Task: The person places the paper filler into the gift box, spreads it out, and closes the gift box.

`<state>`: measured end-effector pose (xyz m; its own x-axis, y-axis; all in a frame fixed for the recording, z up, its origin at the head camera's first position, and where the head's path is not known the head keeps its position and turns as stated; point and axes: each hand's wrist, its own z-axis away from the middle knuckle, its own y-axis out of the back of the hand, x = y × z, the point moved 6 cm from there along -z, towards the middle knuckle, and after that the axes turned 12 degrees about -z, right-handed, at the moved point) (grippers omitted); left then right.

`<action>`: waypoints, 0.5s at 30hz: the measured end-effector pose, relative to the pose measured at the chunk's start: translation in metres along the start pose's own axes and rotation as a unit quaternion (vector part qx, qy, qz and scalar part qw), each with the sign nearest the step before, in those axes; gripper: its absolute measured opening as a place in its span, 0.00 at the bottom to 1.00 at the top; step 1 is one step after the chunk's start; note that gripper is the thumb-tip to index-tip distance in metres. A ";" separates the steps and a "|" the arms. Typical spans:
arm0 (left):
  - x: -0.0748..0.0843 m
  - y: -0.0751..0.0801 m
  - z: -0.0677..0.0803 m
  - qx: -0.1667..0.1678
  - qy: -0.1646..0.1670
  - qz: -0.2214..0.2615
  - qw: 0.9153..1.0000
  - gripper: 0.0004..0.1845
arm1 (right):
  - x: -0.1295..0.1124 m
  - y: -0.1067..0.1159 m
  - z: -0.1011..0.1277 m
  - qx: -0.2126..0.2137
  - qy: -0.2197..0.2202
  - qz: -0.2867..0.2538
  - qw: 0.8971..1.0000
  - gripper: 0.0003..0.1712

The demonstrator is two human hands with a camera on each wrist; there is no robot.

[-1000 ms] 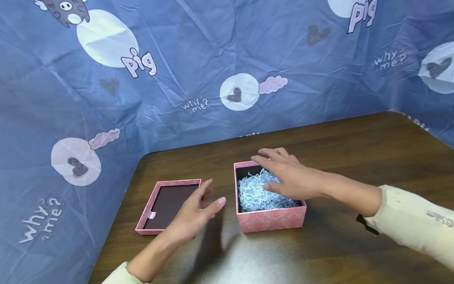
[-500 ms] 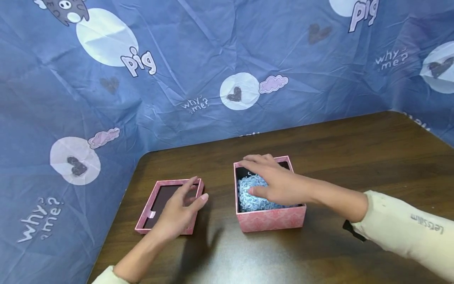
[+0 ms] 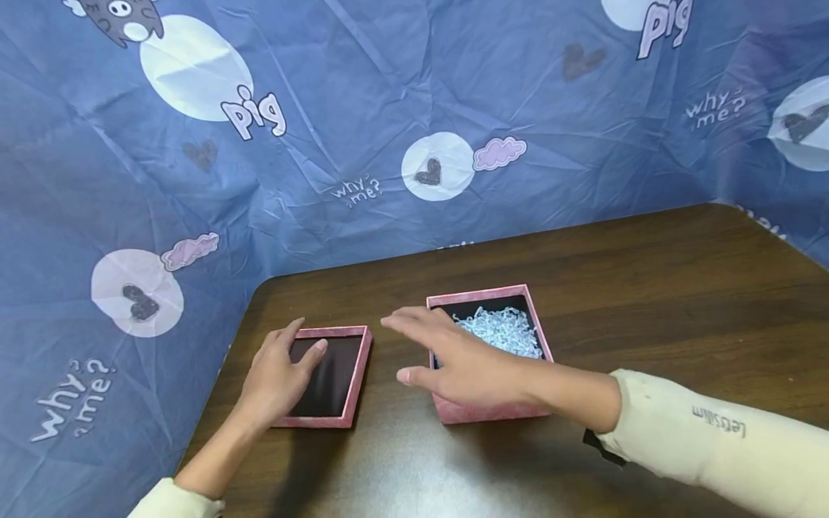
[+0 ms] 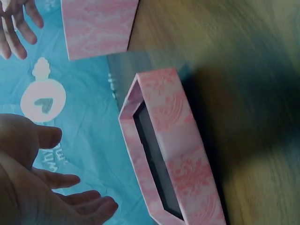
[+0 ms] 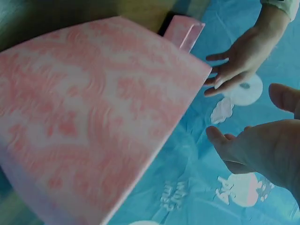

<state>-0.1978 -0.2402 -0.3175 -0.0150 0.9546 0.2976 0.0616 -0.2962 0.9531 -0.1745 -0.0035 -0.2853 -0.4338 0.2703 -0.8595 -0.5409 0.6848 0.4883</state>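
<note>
Blue shreds (image 3: 504, 331) in pink box (image 3: 476, 412), dark-lined lid (image 3: 355, 388) nearby

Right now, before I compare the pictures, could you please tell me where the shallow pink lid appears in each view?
Head: the lid is low, left of centre; the left hand hides its left part.
Left wrist: the lid is in the middle, reaching down to the bottom edge.
Right wrist: the lid is small, near the top, right of centre.
Shared landmark: the pink box, top left in left wrist, large at left in right wrist.
</note>
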 end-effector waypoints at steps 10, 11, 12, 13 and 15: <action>-0.033 -0.001 -0.013 -0.080 0.035 -0.105 0.991 0.39 | -0.002 -0.052 -0.009 -0.060 -0.084 -0.052 0.993 0.40; -0.037 -0.002 -0.014 -0.093 0.039 -0.111 0.989 0.40 | 0.000 -0.055 -0.011 -0.057 -0.095 -0.057 0.992 0.40; -0.040 -0.002 -0.016 -0.103 0.043 -0.117 0.987 0.40 | 0.002 -0.058 -0.013 -0.051 -0.104 -0.063 0.991 0.41; -0.043 -0.002 -0.016 -0.110 0.047 -0.121 0.985 0.40 | 0.004 -0.060 -0.016 -0.041 -0.114 -0.071 0.990 0.42; -0.049 -0.002 -0.017 -0.118 0.055 -0.130 0.983 0.39 | 0.011 -0.064 -0.021 -0.018 -0.140 -0.095 0.985 0.43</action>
<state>-0.2145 -0.2865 -0.3331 -0.1073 0.9937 0.0331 -0.1919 -0.0534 0.9800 -0.1593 -0.0588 -0.3226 -0.1098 0.3197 -0.9411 -0.6210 0.7173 0.3161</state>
